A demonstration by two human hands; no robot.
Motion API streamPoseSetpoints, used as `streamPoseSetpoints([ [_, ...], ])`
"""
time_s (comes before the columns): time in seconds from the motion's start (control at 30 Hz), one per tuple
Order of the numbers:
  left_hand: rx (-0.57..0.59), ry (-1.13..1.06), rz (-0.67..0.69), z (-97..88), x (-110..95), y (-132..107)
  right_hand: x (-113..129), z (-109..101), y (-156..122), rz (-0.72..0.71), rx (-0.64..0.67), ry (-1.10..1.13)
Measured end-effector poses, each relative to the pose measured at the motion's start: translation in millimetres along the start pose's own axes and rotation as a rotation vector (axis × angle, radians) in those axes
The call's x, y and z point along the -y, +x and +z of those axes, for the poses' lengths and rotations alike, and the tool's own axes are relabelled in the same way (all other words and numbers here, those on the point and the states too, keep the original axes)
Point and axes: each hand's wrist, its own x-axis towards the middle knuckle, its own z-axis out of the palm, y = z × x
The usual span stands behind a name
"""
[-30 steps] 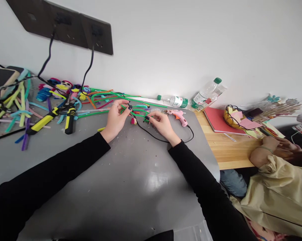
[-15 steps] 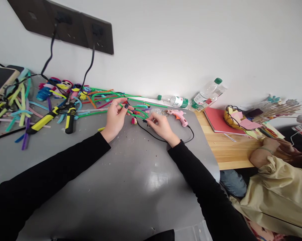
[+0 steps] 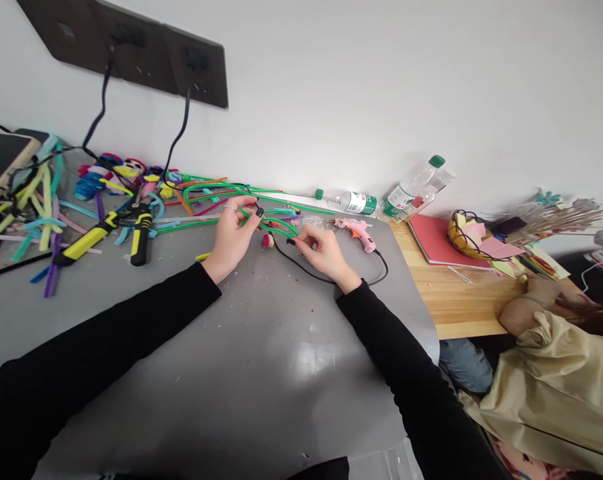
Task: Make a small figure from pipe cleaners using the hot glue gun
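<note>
Green strands [image 3: 283,223] stretch between both hands over the grey bench [image 3: 261,360]: the left hand's [image 3: 233,232] grip pinches them at one end, the right hand's [image 3: 324,251] at the other. Pink glue gun [image 3: 357,231] just rightward; yellow-and-black pliers [image 3: 141,237] farther left.

On the gray table [image 3: 261,360] lie a glue gun [image 3: 357,233], a bottle [image 3: 354,201] just behind it, pliers [image 3: 140,235] and pipe cleaners [image 3: 45,210] to its left.
</note>
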Motion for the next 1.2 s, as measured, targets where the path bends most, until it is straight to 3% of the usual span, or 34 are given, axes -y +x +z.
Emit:
streamPoseSetpoints([
  [0.43,0.028,0.089,0.069,-2.5,-2,-2,-7,2,0,-0.007,0.049,-0.029],
  [0.8,0.117,0.127,0.117,-4.3,0,-1,-10,2,2,-0.19,0.054,-0.051],
  [1.2,0.079,0.214,0.168,-4.3,5,0,-19,6,2,-0.19,0.006,-0.09],
])
